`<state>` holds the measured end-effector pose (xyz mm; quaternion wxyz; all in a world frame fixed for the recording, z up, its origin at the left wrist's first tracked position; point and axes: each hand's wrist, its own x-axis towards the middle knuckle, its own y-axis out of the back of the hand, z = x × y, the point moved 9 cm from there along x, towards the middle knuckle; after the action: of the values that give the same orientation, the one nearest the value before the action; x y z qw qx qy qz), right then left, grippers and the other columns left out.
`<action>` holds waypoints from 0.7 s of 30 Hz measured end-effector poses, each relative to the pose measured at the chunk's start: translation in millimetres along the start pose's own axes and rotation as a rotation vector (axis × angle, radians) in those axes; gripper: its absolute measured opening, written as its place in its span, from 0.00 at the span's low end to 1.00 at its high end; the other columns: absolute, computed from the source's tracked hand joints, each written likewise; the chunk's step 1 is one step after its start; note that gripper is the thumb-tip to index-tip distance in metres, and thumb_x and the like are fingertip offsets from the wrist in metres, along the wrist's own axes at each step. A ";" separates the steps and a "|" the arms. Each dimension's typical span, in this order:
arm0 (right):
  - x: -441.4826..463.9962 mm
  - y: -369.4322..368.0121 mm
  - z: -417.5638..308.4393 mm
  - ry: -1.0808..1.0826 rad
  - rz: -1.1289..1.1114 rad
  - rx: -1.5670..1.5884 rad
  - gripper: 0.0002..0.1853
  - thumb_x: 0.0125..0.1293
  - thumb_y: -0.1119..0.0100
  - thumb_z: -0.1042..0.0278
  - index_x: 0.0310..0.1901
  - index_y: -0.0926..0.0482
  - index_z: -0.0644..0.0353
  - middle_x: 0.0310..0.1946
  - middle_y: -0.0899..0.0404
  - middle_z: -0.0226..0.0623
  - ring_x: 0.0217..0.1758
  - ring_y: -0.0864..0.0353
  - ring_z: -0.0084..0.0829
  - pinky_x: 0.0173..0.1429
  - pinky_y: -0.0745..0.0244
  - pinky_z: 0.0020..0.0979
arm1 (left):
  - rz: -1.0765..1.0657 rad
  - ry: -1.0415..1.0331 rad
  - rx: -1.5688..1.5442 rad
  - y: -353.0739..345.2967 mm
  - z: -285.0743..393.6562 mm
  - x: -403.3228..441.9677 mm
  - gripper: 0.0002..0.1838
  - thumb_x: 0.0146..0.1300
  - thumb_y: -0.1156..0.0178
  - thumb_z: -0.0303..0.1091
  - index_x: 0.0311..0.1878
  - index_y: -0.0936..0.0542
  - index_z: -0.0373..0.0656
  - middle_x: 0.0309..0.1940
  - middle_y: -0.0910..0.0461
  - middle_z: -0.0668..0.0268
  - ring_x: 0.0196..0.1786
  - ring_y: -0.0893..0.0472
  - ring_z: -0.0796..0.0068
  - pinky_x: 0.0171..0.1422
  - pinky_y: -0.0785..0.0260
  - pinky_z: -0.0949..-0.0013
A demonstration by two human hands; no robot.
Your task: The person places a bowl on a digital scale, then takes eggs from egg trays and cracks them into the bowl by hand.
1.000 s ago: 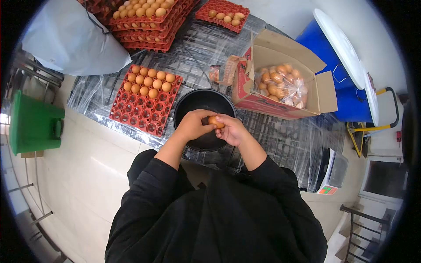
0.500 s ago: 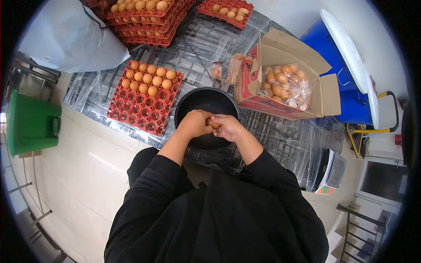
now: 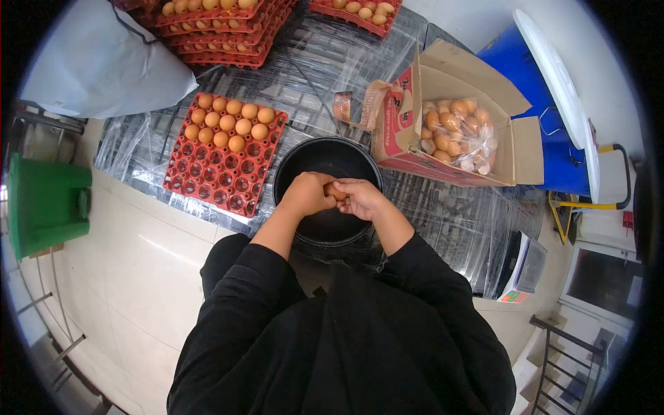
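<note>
Over a black bucket, both my hands meet around one brown egg. The fingers of my left hand curl against the egg from the left. From the other side, my right hand pinches it with thumb and fingers. Part of the egg shows between the hands; the rest is covered. Left of the bucket lies a red egg tray, with brown eggs in its far rows and bare cups in its near rows.
An open cardboard box at right holds a clear bag of brown eggshells. Stacked egg trays and another tray stand at the back. A tape roll lies by the box; a scale sits right.
Both hands stay over the bucket around the egg, and slightly more of the egg shows. The whole view has shifted a little.
</note>
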<state>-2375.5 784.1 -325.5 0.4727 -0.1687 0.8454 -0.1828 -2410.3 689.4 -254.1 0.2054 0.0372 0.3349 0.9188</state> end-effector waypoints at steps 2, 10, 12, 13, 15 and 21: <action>0.8 0.8 -0.3 -0.003 -0.005 -0.001 0.14 0.63 0.47 0.63 0.46 0.26 0.61 0.30 0.24 0.32 0.25 0.27 0.22 0.29 0.28 0.22 | 0.003 -0.003 0.017 0.0 -0.8 0.5 0.21 0.37 0.37 0.36 0.40 0.20 0.42 0.33 0.21 0.53 0.38 0.21 0.57 0.45 0.28 0.64; 7.8 1.8 3.2 -0.020 -0.037 0.000 0.14 0.62 0.46 0.62 0.46 0.26 0.60 0.31 0.24 0.31 0.26 0.27 0.22 0.30 0.28 0.22 | -0.022 0.008 -0.011 -2.7 -9.8 1.4 0.21 0.36 0.37 0.36 0.39 0.20 0.42 0.32 0.20 0.54 0.37 0.21 0.57 0.44 0.28 0.64; 11.0 3.3 4.9 -0.018 -0.025 -0.004 0.14 0.62 0.46 0.62 0.47 0.27 0.59 0.31 0.24 0.31 0.26 0.27 0.22 0.30 0.28 0.23 | -0.014 0.010 -0.009 -2.1 -9.4 2.2 0.21 0.36 0.36 0.36 0.39 0.19 0.42 0.32 0.20 0.54 0.36 0.21 0.57 0.44 0.28 0.64; 11.9 5.1 5.8 -0.017 -0.016 -0.005 0.14 0.62 0.45 0.62 0.47 0.27 0.59 0.31 0.24 0.31 0.26 0.27 0.22 0.30 0.28 0.23 | -0.015 0.013 -0.020 -1.7 -10.0 2.0 0.21 0.36 0.36 0.36 0.39 0.19 0.42 0.32 0.20 0.54 0.36 0.21 0.57 0.44 0.28 0.64; 13.5 4.9 5.1 -0.020 -0.028 -0.031 0.15 0.62 0.46 0.63 0.48 0.27 0.59 0.31 0.25 0.31 0.26 0.28 0.22 0.30 0.28 0.23 | -0.018 0.008 -0.020 -2.6 -12.8 2.6 0.21 0.36 0.36 0.36 0.39 0.19 0.43 0.32 0.20 0.54 0.36 0.21 0.57 0.44 0.28 0.65; 14.9 3.7 2.7 0.004 -0.057 -0.089 0.17 0.62 0.47 0.64 0.51 0.30 0.57 0.32 0.26 0.30 0.28 0.29 0.22 0.30 0.29 0.25 | -0.046 0.013 0.007 -3.8 -14.8 3.7 0.20 0.37 0.36 0.36 0.39 0.19 0.44 0.33 0.20 0.55 0.36 0.21 0.59 0.43 0.28 0.65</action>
<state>-2380.9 780.1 -339.5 0.4577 -0.2134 0.8484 -0.1586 -2415.4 684.6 -268.2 0.2243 0.0244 0.3400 0.9130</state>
